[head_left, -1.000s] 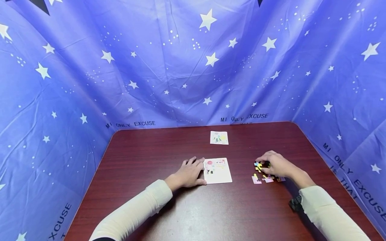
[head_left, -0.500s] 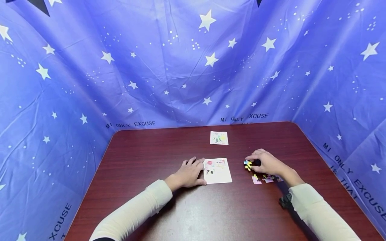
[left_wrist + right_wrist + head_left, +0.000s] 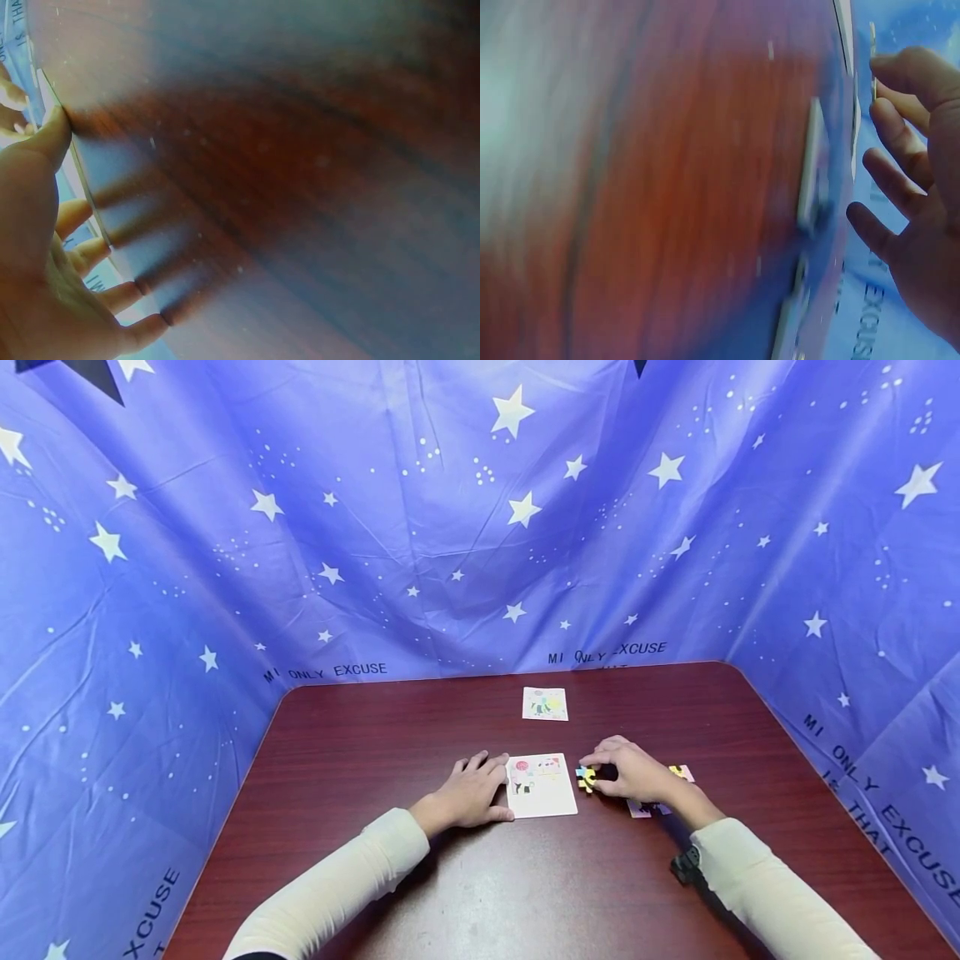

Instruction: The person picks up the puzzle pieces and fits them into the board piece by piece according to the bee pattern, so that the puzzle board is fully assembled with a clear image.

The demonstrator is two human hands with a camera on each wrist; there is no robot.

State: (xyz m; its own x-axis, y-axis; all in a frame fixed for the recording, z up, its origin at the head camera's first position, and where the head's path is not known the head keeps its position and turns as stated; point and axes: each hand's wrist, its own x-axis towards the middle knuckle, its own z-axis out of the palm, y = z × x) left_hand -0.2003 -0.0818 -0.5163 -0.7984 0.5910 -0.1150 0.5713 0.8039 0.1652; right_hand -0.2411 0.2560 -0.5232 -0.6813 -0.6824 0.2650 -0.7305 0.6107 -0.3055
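Observation:
In the head view a white puzzle board (image 3: 553,800) lies mid-table, partly filled with printed pieces along its upper and left parts. My left hand (image 3: 468,791) rests at its left edge, fingers spread, fingertips on the table and board edge; the left wrist view shows the same hand (image 3: 56,247). A yellow and light-blue jigsaw piece (image 3: 586,779) is pinched between the thumb and fingers of my right hand (image 3: 630,770), just off the board's right edge. Seen from the right wrist, the piece (image 3: 873,60) is edge-on, held above the table.
Loose puzzle pieces (image 3: 681,772) lie right of the board, partly hidden under the right hand and forearm. A small printed picture card (image 3: 545,703) lies farther back on the dark red table (image 3: 375,718). Blue star-patterned cloth (image 3: 450,527) encloses the back and sides.
My right hand has lifted the yellow and light-blue jigsaw piece from the loose pieces and carried it left to the board's right edge. My left hand has stayed in place.

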